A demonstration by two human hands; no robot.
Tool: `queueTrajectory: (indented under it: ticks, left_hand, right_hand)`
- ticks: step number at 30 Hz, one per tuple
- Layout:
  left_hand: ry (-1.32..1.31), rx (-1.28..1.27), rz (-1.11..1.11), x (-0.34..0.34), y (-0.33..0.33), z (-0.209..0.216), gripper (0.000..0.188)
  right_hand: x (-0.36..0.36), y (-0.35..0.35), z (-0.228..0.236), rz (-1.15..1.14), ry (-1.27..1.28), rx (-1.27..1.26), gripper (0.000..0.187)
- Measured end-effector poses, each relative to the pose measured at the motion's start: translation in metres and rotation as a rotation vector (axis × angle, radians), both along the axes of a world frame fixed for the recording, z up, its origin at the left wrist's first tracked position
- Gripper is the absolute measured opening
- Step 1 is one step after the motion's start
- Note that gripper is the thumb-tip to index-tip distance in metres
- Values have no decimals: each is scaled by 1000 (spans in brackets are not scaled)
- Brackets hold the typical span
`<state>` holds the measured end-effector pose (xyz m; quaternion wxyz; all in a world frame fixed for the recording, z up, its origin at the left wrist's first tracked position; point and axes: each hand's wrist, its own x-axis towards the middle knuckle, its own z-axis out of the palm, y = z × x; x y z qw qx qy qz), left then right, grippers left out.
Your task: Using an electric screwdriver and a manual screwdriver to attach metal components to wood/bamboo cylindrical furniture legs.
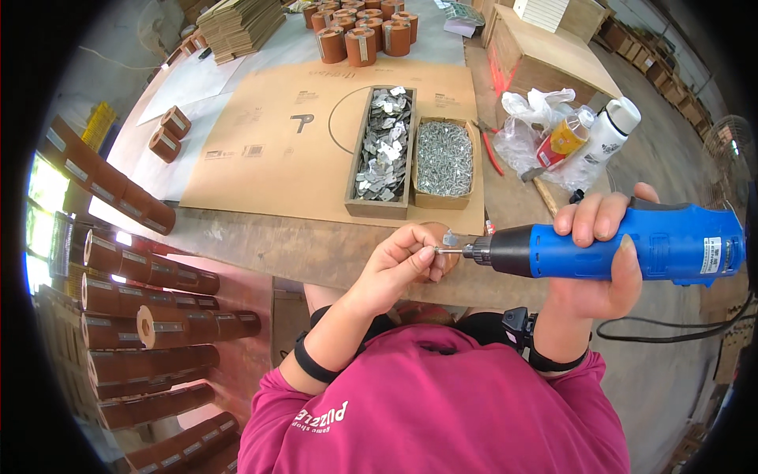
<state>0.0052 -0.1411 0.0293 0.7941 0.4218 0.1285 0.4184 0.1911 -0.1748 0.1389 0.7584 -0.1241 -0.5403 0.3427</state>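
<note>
My right hand [604,257] is wrapped round a blue electric screwdriver [671,243] with a black nose, held level and pointing left. Its thin metal bit [454,251] reaches the fingertips of my left hand [403,262]. There my left thumb and forefinger are closed on a small screw at the bit's tip, mostly covered by the fingers. Just behind, at the table's front edge, part of a round reddish-brown piece [452,267] shows, with a small grey metal plate [450,238] on it; my left hand hides the rest.
On cardboard [260,170] stand a wooden tray of grey metal plates [353,174] and a box of screws [446,158]. Right of them lie red-handled pliers [493,154], a hammer [545,193], bottles [564,138] and plastic bags. Brown cylinders [362,46] stand far back; stacked rolls [158,261] fill the left.
</note>
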Motion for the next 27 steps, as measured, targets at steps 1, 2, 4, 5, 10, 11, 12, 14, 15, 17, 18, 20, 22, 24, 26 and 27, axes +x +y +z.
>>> queueTrajectory:
  ticks: [1, 2, 4, 5, 10, 11, 12, 14, 15, 17, 18, 20, 22, 24, 26, 27]
  left_hand:
    - [0, -19, 8, -1, -1, -1, 7]
    - [0, -39, 15, -1, -3, -3, 7]
    - [-4, -7, 9, -2, -4, -6, 8]
    - [-5, 27, 2, -2, -5, -7, 8]
    - [35, 82, -5, -7, -7, -7, 9]
    - [46, 94, -24, -8, -8, -8, 9]
    - [44, 91, -23, -10, -8, -7, 9]
    - [149, 141, -42, -14, -7, -3, 9]
    - [148, 138, -42, -15, -6, -2, 9]
    - [438, 379, 66, -15, -3, 1, 9]
    - [437, 378, 64, -13, 0, 4, 9]
    - [535, 738, 259, -10, 4, 9, 11]
    - [589, 757, 311, -7, 2, 3, 11]
    - [641, 777, 361, -5, 0, -2, 12]
    - [713, 890, 443, -4, -1, -6, 14]
    - [711, 888, 442, -3, -1, -8, 14]
  right_hand:
    - [-2, 0, 0, 0, -2, -2, 49]
    - [-3, 0, -1, 11, -7, 5, 50]
    - [-4, -1, -1, 21, -15, 10, 51]
    - [-5, -2, -1, 28, -13, 9, 52]
    - [-7, -3, -1, 55, -16, -4, 53]
    - [-6, -2, -1, 87, -18, 14, 54]
    - [-6, -2, -1, 120, -20, 32, 55]
    - [-6, -2, 0, 135, -48, 27, 55]
    - [-6, -3, 1, 148, -75, 25, 56]
    - [-9, -2, 0, 115, -101, -3, 56]
    - [-10, -1, -1, 81, -126, -29, 57]
    - [-13, 1, -3, 60, -155, -57, 57]
    - [-17, 1, -3, 18, -188, -139, 57]
    - [-24, 1, -5, -17, -212, -171, 58]
    - [-28, 3, -9, -73, -243, -216, 57]
    - [-29, 4, -10, -74, -245, -218, 57]
